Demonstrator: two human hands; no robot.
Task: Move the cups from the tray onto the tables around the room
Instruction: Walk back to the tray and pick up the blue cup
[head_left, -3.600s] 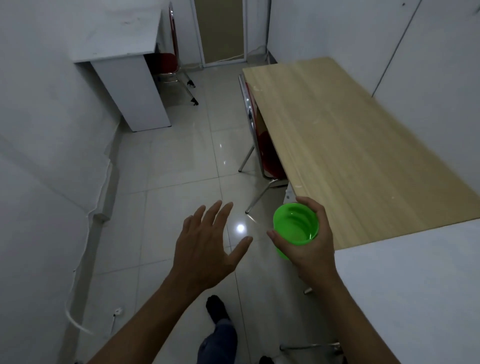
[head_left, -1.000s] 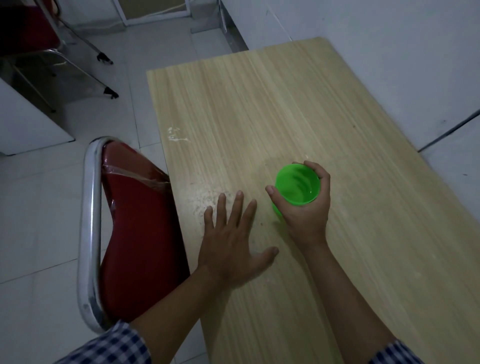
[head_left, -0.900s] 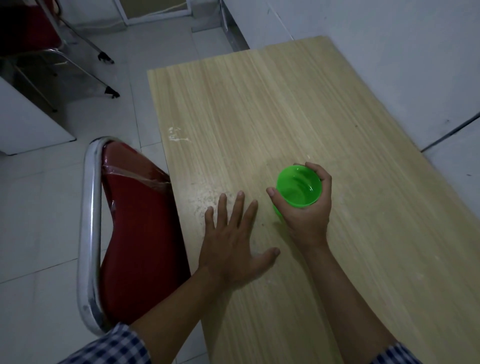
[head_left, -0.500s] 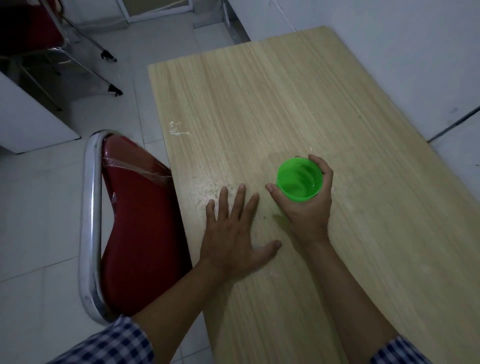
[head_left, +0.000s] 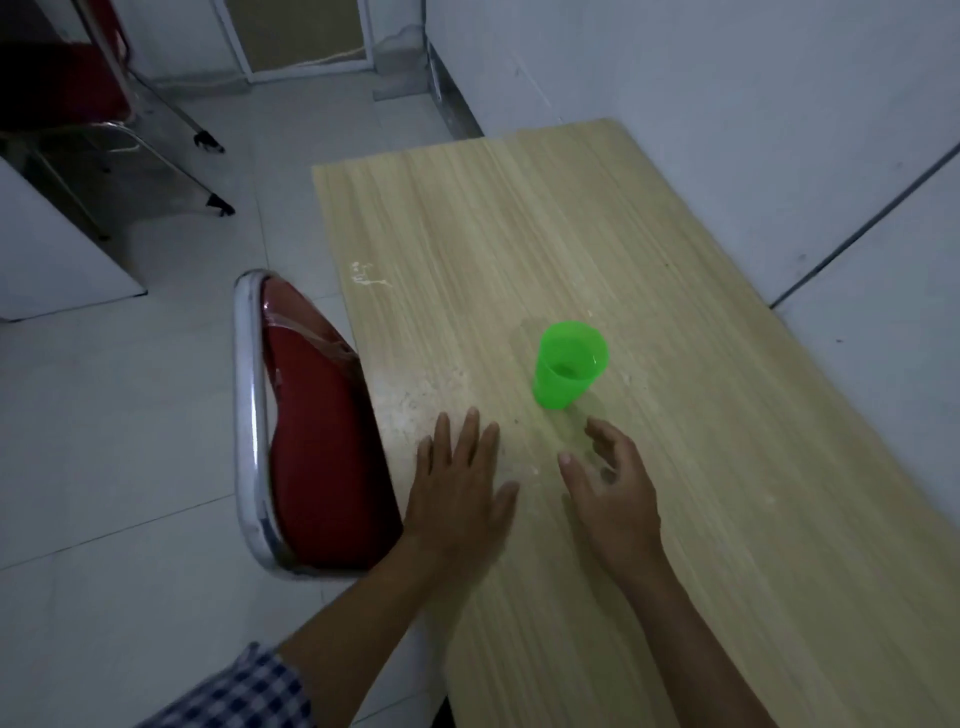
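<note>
Wooden surface (head_left: 519, 218) against a pale wall carries one green cup (head_left: 569, 371), upright and free, with a red chair (head_left: 311, 441) beside the surface's edge. Near the cup, the left hand (head_left: 460, 488) lies flat and empty, and the right hand (head_left: 610, 486) hangs loosely spread, holding nothing. This delivery looks finished; fetching another cup from the tray, which is out of sight, probably comes next.

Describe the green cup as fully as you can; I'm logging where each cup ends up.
The bright green translucent plastic cup is a plain tapered tumbler, wider at the rim than the base, with no handle or lid. It stands upright, mouth open, and looks empty. It rests on the light wood-grain table, roughly mid-width. Nothing else touches it: the right hand is open just short of it, apart from it.
</note>
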